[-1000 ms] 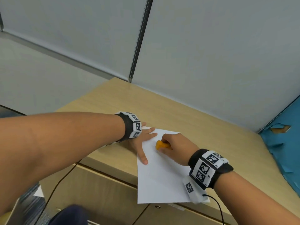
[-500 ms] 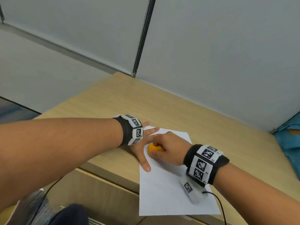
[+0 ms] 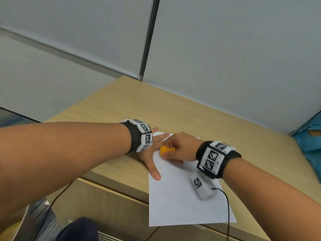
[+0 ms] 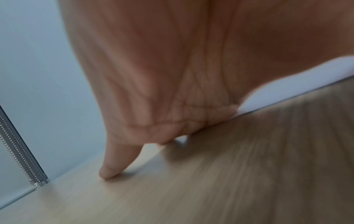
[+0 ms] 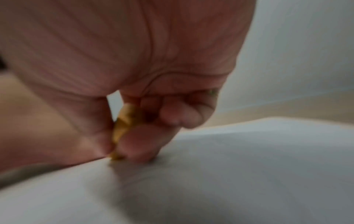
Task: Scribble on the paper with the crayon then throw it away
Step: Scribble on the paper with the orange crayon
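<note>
Paper (image 3: pixel 180 197) lies on my desk (image 3: pixel 121 105), overhanging its near edge. At nine o'clock my left hand (image 3: pixel 151 159) presses it flat, fingers spread. My right hand (image 3: pixel 182 150) pinches the orange crayon (image 3: pixel 165 150), tip touching the sheet's upper part.

left arm: comes in from the left, bare forearm, tagged wristband on the wrist
left hand (image 3: pixel 150 158): lying flat, palm down, fingers straight and spread out; thumb points back toward the body
right arm: reaches in from the lower right, also bare, same kind of tagged wristband
right hand (image 3: pixel 180 150): fingers curled in a tight pinch, thumb against fingertips (image 5: pixel 138 144), knuckles up; ring and little fingers tucked under
hands: right one sits just beside the left, partly over its fingers
</note>
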Motion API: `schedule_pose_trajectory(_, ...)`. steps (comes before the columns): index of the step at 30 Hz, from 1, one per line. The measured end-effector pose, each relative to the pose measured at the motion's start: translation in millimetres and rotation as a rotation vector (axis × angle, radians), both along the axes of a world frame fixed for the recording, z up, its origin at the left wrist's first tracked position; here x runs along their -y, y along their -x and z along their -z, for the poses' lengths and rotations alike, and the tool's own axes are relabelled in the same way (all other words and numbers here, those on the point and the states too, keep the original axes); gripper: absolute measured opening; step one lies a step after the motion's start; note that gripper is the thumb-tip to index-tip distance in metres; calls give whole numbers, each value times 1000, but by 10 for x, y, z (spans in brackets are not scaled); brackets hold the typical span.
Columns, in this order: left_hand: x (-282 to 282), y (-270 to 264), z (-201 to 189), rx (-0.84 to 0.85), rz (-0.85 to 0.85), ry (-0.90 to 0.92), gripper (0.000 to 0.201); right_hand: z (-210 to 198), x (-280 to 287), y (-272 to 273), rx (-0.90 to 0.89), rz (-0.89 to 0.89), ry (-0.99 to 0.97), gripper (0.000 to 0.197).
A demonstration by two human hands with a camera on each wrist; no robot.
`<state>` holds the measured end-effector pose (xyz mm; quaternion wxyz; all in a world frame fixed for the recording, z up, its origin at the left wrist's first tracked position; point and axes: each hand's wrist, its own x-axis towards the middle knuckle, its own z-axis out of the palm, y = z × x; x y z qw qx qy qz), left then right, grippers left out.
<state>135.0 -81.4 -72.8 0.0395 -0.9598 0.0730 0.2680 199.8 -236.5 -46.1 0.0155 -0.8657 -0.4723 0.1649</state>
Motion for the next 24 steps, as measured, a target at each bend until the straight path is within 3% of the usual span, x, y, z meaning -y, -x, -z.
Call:
schedule_pose_trajectory(3,-39,-39,70,19,-24,54,139,1,-65,-135,147,57,-19,30)
schedule_pose_trajectory(8,-92,-103,146,-25,-37,-31,143,85,22,142,-122,-47,31,28)
schedule_pose_trajectory(13,-70,-77,150,1,-59,24,147,93,5,-320,201,142,-63,31)
schedule_pose_trajectory(18,-61,-71,80,-17,-42,-27,145,126,74,220,-13,-61,-5,34)
schedule_pose_trajectory(20,-53,-69,88,-16,-42,-20,146,117,86,160,-17,-18,-16,32)
schedule_pose_trajectory(24,-74,-82,169,-1,-58,22,154,43,17,-277,167,205,-13,33)
